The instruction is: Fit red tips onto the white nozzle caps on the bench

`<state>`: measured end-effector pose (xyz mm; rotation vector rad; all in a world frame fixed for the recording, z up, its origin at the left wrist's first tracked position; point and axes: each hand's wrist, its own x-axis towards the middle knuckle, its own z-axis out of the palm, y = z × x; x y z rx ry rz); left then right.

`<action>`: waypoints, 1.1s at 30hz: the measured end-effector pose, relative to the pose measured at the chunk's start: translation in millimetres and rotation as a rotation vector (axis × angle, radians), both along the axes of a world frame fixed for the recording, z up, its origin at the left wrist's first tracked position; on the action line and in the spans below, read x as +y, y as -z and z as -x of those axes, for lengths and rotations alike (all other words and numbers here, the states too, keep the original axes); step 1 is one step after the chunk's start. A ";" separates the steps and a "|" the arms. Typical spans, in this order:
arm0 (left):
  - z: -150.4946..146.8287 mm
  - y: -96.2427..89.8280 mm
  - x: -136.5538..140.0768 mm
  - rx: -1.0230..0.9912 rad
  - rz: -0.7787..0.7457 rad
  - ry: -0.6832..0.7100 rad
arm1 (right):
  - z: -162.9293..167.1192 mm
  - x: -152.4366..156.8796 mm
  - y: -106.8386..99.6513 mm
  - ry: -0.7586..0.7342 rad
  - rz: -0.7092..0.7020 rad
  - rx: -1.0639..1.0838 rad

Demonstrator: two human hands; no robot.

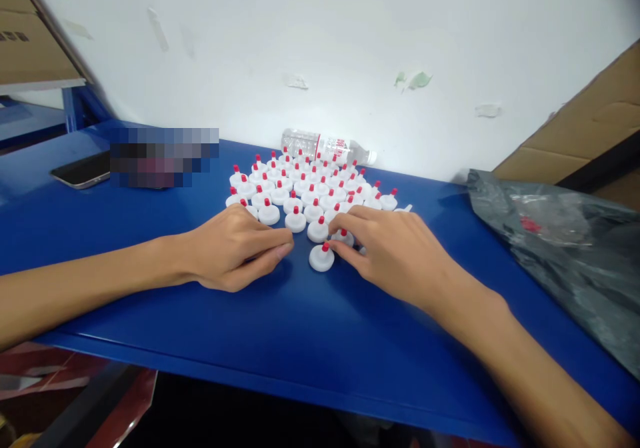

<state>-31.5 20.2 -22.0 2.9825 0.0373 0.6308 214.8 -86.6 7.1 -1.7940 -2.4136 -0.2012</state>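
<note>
Over the front left of the group of caps, my left hand (245, 248) is closed, thumb and forefinger pressed together in a pinch. Anything between those fingertips is too small or hidden to make out. My right hand (395, 245) is curled at the front right of the group, thumb and forefinger slightly apart. Its thumb tip is right beside, perhaps touching, the red tip of the nearest white nozzle cap (321, 258). Another red-tipped cap (343, 236) shows between these fingers. Several matching white caps (269, 213) stand upright in close rows behind both hands; my right hand hides some.
A clear plastic bottle (325, 147) lies on its side behind the caps, against the white wall (350, 35). A phone (83, 170) rests on the blue table (280, 341) at left, beside a blurred patch. Grey plastic sheeting (560, 255) with a clear bag (553, 218) covers the right side.
</note>
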 end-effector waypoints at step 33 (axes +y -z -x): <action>-3.5 -5.1 -0.7 0.025 -0.051 -0.020 | 0.5 0.1 -1.1 0.006 0.034 -0.012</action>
